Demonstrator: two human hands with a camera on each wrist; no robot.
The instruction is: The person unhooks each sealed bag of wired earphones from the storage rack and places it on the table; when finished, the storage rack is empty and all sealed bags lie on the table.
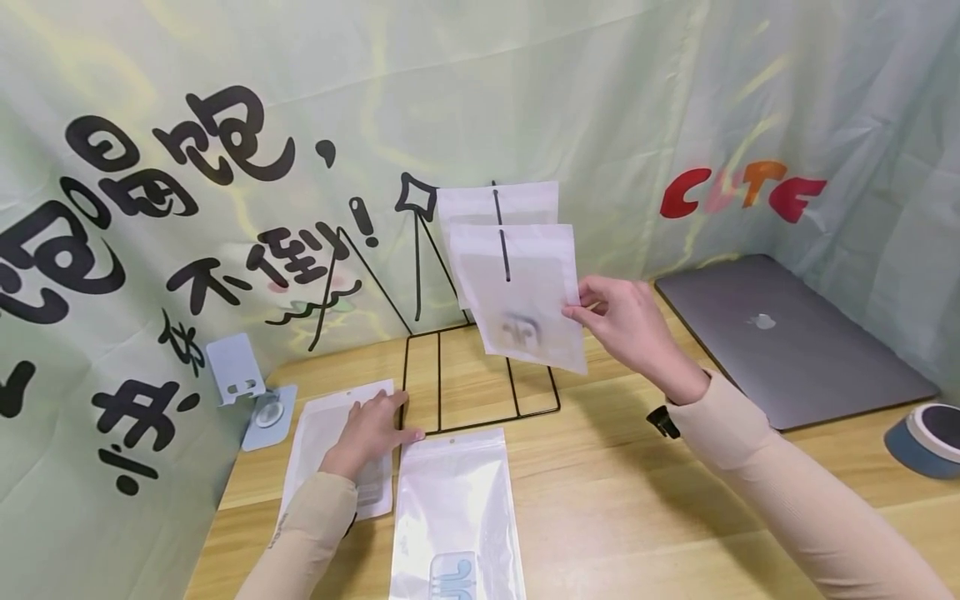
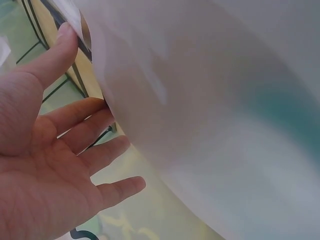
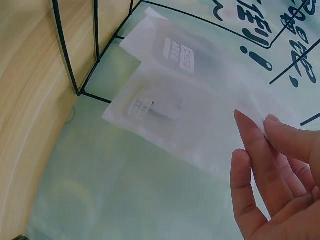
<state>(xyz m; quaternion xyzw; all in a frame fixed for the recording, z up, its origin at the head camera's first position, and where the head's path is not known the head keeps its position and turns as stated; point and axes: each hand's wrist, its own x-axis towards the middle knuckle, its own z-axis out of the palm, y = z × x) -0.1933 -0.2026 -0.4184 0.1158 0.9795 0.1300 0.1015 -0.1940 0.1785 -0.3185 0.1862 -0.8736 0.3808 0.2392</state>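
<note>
My right hand pinches the right edge of a white translucent pouch between thumb and fingertips. This pouch hangs from a prong of a black wire display rack, and a dark coiled item shows through it. Behind it, a second white pouch hangs on the same prong. My left hand lies at the rack's front left corner, fingers extended, thumb at the front bar. Under that hand is another white pouch on the table. In the left wrist view a blurred pouch surface covers much of the scene.
A glossy pouch with an earphone picture lies in front of the rack. On the right are a closed grey laptop and a round blue object. A pale blue stand is at the left. Printed cloth walls the table.
</note>
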